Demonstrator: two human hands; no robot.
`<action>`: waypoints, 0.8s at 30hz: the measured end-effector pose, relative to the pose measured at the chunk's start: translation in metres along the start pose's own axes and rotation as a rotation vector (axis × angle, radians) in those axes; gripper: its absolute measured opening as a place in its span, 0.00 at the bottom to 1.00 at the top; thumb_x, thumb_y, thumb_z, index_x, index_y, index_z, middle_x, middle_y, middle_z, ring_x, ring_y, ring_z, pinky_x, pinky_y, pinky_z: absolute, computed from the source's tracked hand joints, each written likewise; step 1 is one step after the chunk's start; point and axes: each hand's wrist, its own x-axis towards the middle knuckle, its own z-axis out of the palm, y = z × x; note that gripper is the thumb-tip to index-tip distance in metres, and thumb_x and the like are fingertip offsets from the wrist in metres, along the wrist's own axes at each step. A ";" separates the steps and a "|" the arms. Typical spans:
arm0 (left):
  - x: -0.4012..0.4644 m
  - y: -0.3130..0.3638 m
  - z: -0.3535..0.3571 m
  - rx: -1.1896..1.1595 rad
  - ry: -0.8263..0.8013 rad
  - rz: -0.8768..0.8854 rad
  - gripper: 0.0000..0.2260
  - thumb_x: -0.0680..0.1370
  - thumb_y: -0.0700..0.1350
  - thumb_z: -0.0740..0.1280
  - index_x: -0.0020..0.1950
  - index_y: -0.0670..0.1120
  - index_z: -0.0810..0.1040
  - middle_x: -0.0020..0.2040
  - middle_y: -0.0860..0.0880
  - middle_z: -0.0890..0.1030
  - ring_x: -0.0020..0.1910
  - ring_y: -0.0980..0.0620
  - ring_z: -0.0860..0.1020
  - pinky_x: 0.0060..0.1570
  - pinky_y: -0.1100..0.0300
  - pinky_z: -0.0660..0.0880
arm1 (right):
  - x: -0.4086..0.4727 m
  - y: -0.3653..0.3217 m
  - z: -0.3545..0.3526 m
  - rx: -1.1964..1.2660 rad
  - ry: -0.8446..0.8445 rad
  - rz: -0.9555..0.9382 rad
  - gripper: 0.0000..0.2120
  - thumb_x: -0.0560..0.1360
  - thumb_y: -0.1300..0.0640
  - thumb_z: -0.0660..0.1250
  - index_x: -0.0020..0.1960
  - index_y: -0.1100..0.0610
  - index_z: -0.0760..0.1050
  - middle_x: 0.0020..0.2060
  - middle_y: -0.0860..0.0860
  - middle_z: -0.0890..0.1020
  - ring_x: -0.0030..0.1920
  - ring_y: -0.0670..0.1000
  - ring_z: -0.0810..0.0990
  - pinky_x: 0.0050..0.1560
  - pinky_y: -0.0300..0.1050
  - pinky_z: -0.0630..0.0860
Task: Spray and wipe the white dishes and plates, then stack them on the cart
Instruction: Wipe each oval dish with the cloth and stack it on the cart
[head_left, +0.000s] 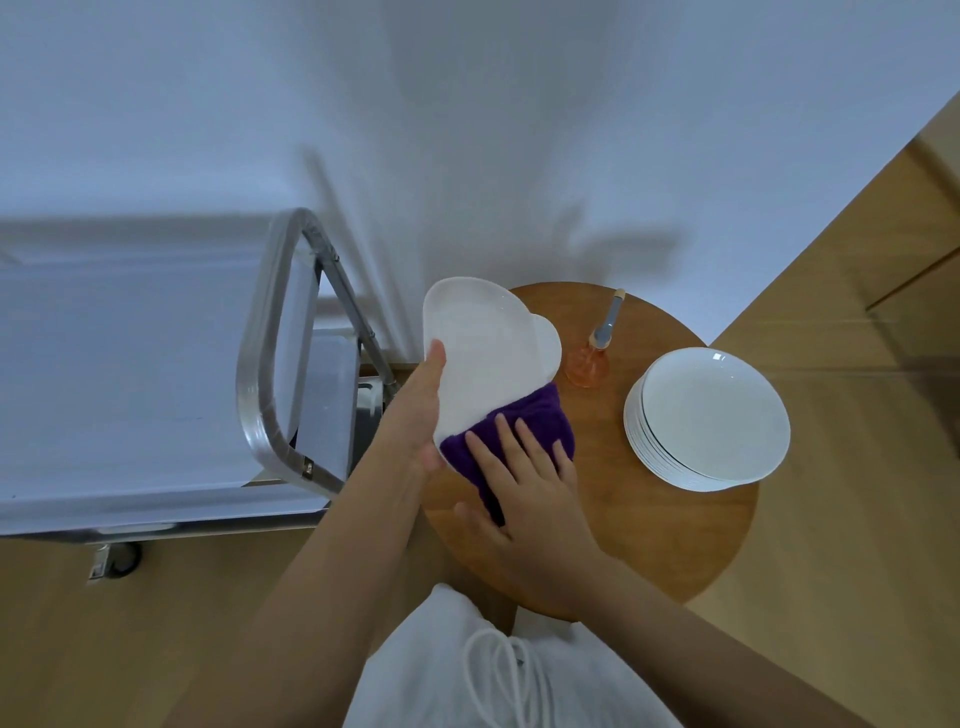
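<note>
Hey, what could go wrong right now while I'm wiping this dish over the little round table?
The white dish is pinched only at its edge by the left hand while the right hand presses the purple cloth on it, so it might slip and drop. The spray bottle stands just beside the dish and could get knocked over. The plate stack overhangs the table edge, so a bump may tip it.

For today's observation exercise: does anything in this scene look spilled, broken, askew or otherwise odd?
Nothing stands out. The white irregular dish looks intact under the purple cloth; the stack of round white plates sits evenly, and the orange spray bottle stands upright.
</note>
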 end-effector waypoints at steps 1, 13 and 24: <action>-0.002 -0.002 0.003 -0.030 0.046 0.009 0.18 0.78 0.63 0.57 0.57 0.51 0.74 0.54 0.45 0.81 0.52 0.43 0.80 0.42 0.51 0.81 | 0.004 -0.004 -0.004 -0.044 0.064 -0.015 0.25 0.76 0.44 0.53 0.69 0.52 0.70 0.67 0.54 0.72 0.69 0.56 0.68 0.68 0.61 0.59; -0.016 0.011 -0.022 0.295 0.054 0.167 0.29 0.70 0.64 0.66 0.67 0.53 0.70 0.66 0.48 0.75 0.45 0.56 0.81 0.31 0.62 0.78 | 0.031 0.028 -0.083 0.654 0.284 0.155 0.05 0.77 0.54 0.63 0.47 0.44 0.69 0.36 0.43 0.78 0.37 0.42 0.79 0.33 0.30 0.75; -0.018 0.026 -0.038 0.023 -0.285 0.224 0.20 0.64 0.34 0.73 0.54 0.45 0.79 0.49 0.45 0.84 0.49 0.44 0.83 0.39 0.52 0.81 | 0.049 0.057 -0.087 1.169 0.266 0.534 0.08 0.74 0.44 0.66 0.45 0.46 0.79 0.40 0.47 0.84 0.41 0.50 0.83 0.39 0.46 0.77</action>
